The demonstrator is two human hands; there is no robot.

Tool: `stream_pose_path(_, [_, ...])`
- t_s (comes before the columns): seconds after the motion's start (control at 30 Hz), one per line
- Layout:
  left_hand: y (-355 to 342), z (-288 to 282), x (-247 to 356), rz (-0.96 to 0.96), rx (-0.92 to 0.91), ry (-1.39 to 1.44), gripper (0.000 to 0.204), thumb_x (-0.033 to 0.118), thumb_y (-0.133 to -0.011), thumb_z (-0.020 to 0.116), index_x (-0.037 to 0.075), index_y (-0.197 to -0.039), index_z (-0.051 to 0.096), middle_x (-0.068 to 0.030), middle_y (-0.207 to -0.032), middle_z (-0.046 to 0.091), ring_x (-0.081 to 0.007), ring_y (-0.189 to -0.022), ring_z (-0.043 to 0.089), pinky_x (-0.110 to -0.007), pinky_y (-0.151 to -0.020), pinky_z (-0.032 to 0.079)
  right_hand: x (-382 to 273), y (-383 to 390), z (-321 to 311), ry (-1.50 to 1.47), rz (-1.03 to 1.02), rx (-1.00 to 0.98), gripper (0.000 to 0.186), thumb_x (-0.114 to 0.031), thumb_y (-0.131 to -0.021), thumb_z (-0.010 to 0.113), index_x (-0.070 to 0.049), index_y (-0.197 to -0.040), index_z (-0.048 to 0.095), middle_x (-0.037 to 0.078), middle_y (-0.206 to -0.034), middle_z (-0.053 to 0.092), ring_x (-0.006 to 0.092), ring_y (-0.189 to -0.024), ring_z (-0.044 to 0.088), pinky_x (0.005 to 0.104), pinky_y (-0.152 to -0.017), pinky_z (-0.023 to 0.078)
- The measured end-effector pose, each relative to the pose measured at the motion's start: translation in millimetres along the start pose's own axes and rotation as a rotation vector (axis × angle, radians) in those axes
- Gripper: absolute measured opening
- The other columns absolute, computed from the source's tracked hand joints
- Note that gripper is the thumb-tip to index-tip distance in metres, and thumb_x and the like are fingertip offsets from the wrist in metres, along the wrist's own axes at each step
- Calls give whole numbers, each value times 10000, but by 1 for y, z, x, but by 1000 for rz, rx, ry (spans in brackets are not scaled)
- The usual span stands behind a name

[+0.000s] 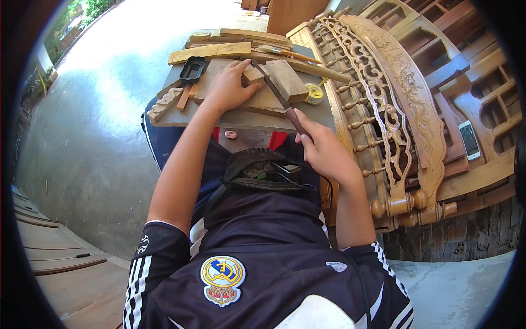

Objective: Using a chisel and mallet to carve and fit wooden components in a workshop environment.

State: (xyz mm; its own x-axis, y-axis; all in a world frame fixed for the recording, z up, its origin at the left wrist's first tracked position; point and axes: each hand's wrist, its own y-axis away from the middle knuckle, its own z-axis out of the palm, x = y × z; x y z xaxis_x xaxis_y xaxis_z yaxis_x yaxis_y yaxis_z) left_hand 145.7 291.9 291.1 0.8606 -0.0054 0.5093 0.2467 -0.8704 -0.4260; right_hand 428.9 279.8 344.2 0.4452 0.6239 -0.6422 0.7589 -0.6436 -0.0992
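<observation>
Small wooden block sits near 12 o'clock of our view, on top of a broad board on the grey counter. Remaining clock directions are read from that block. Our left hand is at 9 o'clock, closed on the block, thumb on the near side, fingers over the far side. Our right hand is between 4 and 5 o'clock, wrapped around the brown handle of a long dark tool. Its blade slants up toward 12 o'clock, along the block's right side, tip just beside our left fingers; we cannot tell if the blade touches the wood.

At 3 o'clock we have a thicker pale block, with a yellow tape measure just past it, slightly lower. At 9 o'clock, a black tray; at 8, a carved wooden piece near the counter's edge. Strips of wood pile up around 11 o'clock. Well out at 3, beside the counter, we see carved wooden furniture, with a white phone resting farther out.
</observation>
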Motion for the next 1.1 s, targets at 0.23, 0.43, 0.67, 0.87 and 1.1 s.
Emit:
stream_pose_path(0.23, [1, 3, -2, 38, 8, 45, 815, 424, -803, 782, 22, -1451, 497, -238, -1348, 594, -364, -1241, 570, -412, -1052, 454, 9, -27, 11, 109, -122, 29, 525, 10, -924, 482, 105, -1434, 403, 338, -1139, 628, 467, -1090, 604, 475, -964, 468])
stream_pose_path(0.43, [-6, 0, -6, 61, 29, 70, 851, 413, -785, 804, -23, -1443, 488, -263, -1258, 641, -362, -1150, 629, -413, -987, 496, 7, -45, 4, 104, -117, -14, 497, 19, -904, 485, 89, -1394, 449, 341, -1168, 625, 454, -1154, 588, 485, -983, 466])
stream_pose_path(0.67, [-1, -4, -5, 40, 57, 163, 742, 350, -741, 813, -10, -1342, 570, -236, -827, 714, -351, -820, 721, -438, -737, 572, 19, -50, 11, 29, -205, -3, 566, 75, -899, 491, 47, -1461, 422, 260, -1380, 589, 322, -1305, 577, 372, -1077, 442])
stream_pose_path(0.87, [1, 22, -4, 25, 100, 217, 814, 361, -730, 809, -49, -1372, 521, -288, -1287, 607, -409, -1189, 595, -437, -1030, 479, -2, -27, 17, 63, -151, 121, 535, 90, -931, 498, -13, -1453, 448, 207, -1280, 662, 299, -1062, 699, 387, -853, 545])
stream_pose_path(1.1, [2, 2, 5, -45, 14, 187, 875, 390, -730, 816, -35, -1416, 477, -232, -1272, 624, -372, -1194, 602, -420, -1013, 492, 2, -25, 16, 346, -175, 247, 344, 3, -931, 602, -29, -1263, 518, 280, -1005, 664, 493, -898, 641, 511, -759, 484])
